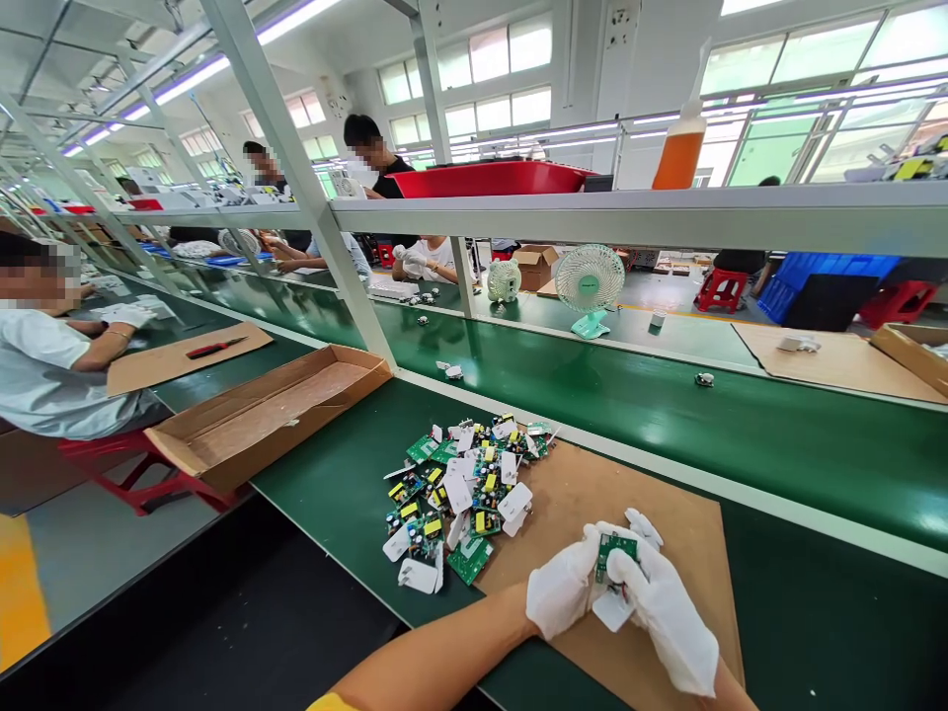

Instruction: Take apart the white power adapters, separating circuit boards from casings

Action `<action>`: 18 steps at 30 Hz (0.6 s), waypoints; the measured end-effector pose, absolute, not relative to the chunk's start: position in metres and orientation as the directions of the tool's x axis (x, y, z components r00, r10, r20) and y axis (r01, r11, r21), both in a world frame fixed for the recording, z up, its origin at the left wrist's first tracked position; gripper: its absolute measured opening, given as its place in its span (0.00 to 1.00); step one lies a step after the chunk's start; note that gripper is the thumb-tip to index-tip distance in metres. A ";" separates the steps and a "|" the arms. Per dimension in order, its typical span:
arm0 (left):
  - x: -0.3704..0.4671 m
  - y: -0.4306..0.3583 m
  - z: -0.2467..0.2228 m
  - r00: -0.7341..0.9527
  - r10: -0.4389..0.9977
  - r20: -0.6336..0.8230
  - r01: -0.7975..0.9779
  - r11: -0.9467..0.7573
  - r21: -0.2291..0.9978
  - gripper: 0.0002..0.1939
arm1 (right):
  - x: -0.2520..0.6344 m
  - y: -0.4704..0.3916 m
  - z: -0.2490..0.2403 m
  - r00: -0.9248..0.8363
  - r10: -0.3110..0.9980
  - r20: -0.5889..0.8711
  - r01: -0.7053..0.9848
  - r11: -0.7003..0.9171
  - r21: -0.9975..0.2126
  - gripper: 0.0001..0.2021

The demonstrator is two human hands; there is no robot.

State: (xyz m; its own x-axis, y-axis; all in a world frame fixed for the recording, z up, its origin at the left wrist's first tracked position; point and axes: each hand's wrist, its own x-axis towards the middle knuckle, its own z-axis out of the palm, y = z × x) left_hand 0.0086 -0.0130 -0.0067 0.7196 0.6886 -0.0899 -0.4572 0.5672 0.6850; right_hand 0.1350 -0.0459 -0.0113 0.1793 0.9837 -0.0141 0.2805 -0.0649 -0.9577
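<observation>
While both gloved hands grip the board [616, 548] above the card [629, 484], toward its right edge, a slip seems the likeliest trouble. The left hand [567, 585] has its fingertips closed on the board's left side; I cannot tell how its thumb lies. The right hand [667, 602] presses its thumb against the green face, its other fingers partly hidden behind. Gloved fingertips may feel little, so the board could twist under that thumb, and uneven pressure might crack it. A white plug [613, 609] sits just below; if it is joined to the board, which I cannot make out, a tug could tear it loose. A second plug [643, 528] shows beyond the right hand, held or lying I cannot tell. The pile [459, 494] straddles the card's left edge and reaches toward the table's [333, 484] front edge, near the left forearm [444, 642]; a careless sweep could push pieces off.
</observation>
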 end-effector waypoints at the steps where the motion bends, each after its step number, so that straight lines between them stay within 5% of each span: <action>1: 0.008 -0.013 -0.008 0.720 0.688 -0.095 -0.443 0.560 0.700 0.31 | 0.134 -0.048 -0.011 0.187 0.982 -0.028 0.270 -0.079 -0.960 0.17; 8: 0.007 -0.009 -0.015 0.726 0.675 -0.134 -0.435 0.600 0.671 0.29 | 0.129 -0.054 -0.005 0.186 0.981 -0.057 0.182 -0.091 -0.979 0.20; 18: 0.012 -0.014 -0.020 0.711 0.686 -0.154 -0.442 0.607 0.660 0.28 | 0.127 -0.053 -0.001 0.196 0.980 -0.037 0.112 -0.059 -0.992 0.12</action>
State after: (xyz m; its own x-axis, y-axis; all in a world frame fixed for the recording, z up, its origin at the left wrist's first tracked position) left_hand 0.0115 -0.0136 -0.0200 0.7113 0.6858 -0.1537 -0.4423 0.6068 0.6604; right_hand 0.1273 -0.0527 -0.0006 0.1956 0.9800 -0.0366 0.1119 -0.0594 -0.9919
